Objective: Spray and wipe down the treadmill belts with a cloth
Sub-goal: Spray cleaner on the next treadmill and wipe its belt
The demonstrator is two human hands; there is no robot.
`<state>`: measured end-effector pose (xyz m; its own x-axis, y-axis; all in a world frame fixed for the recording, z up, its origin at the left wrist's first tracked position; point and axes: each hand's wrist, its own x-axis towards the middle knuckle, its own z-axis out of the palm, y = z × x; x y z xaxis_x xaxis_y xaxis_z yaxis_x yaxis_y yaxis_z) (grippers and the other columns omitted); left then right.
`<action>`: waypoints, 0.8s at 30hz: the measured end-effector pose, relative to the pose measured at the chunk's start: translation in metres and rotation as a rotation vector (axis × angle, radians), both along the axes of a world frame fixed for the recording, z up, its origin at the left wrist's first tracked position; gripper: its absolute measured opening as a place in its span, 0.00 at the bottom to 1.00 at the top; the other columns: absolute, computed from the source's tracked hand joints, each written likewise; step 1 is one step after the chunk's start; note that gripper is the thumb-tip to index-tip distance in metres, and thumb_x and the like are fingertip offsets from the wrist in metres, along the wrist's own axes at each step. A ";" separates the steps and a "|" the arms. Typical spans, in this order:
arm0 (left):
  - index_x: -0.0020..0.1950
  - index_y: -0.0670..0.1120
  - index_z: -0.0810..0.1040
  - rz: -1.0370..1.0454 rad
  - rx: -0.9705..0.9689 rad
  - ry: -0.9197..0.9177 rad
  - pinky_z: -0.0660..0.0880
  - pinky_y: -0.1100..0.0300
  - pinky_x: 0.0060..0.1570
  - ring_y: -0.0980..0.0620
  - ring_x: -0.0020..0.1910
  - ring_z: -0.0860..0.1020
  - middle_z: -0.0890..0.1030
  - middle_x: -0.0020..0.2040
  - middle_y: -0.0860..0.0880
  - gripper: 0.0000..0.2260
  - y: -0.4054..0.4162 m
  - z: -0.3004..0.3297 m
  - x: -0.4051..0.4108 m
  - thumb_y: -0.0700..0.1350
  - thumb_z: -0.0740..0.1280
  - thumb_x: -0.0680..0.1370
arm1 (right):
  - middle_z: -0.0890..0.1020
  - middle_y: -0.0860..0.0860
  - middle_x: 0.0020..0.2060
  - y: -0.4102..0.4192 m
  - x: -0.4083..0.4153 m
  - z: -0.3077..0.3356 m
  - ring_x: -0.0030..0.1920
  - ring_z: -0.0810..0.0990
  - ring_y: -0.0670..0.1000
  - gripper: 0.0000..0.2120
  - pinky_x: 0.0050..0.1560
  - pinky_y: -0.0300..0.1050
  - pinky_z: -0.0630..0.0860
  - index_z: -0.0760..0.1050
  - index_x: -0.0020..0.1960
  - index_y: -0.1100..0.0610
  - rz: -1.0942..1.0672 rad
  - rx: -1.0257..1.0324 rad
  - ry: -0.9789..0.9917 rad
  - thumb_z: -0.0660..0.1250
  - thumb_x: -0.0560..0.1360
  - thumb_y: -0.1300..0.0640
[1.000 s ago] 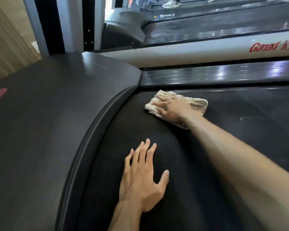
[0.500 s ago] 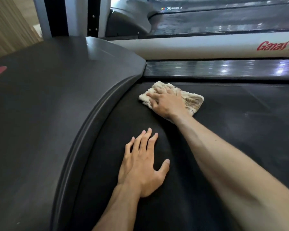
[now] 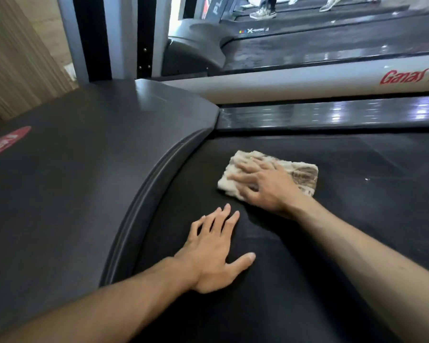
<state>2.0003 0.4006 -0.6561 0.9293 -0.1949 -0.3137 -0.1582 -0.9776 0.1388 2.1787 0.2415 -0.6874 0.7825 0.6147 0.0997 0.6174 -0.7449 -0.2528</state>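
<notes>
Your right hand [image 3: 263, 185] presses, fingers spread flat, on the folded cream terry cloth [image 3: 268, 173], which lies on the far part of the black rubber treadmill belt [image 3: 357, 206], spreading wiping pressure. Your left hand [image 3: 214, 251] rests open nearer on the belt, likely bracing your lean.

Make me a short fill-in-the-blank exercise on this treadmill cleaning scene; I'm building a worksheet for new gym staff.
1. The right hand presses a folded ____ flat on the black belt.
2. The left hand rests on the belt with its fingers ____.
3. The red lettering on the white side rail begins with the word ____.
4. The cloth lies nearer the ____ hand.

Missing words: cloth; spread; Ganas; right
</notes>
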 end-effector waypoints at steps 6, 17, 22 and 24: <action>0.82 0.59 0.39 -0.281 -0.026 0.050 0.34 0.66 0.75 0.68 0.76 0.33 0.33 0.80 0.63 0.35 0.059 0.028 0.003 0.66 0.53 0.82 | 0.59 0.41 0.82 0.030 0.031 -0.006 0.82 0.54 0.52 0.25 0.79 0.61 0.51 0.64 0.76 0.32 -0.246 -0.055 -0.005 0.47 0.81 0.33; 0.80 0.60 0.31 -0.355 -0.053 0.035 0.30 0.57 0.76 0.68 0.72 0.25 0.25 0.76 0.64 0.36 0.073 0.003 0.000 0.67 0.52 0.82 | 0.66 0.43 0.79 0.058 0.056 0.002 0.80 0.61 0.50 0.28 0.80 0.55 0.56 0.73 0.73 0.36 0.153 0.029 -0.011 0.52 0.75 0.35; 0.79 0.59 0.30 -0.364 -0.033 0.006 0.31 0.56 0.77 0.67 0.72 0.24 0.24 0.76 0.62 0.36 0.072 0.000 -0.002 0.68 0.50 0.82 | 0.66 0.47 0.77 0.118 0.079 0.005 0.78 0.63 0.57 0.23 0.74 0.62 0.61 0.69 0.73 0.37 -0.185 -0.125 -0.110 0.50 0.81 0.37; 0.79 0.59 0.29 -0.355 -0.031 0.009 0.30 0.57 0.76 0.67 0.72 0.24 0.24 0.76 0.62 0.36 0.072 0.001 -0.002 0.68 0.50 0.82 | 0.65 0.46 0.77 0.132 0.062 0.005 0.79 0.58 0.56 0.21 0.75 0.62 0.57 0.70 0.73 0.36 -0.049 -0.089 -0.089 0.53 0.82 0.38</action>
<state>1.9978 0.4728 -0.6550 0.7990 -0.5151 -0.3102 -0.4863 -0.8570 0.1704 2.2408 0.3730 -0.6828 0.8023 0.5854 0.1168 0.5967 -0.7919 -0.1299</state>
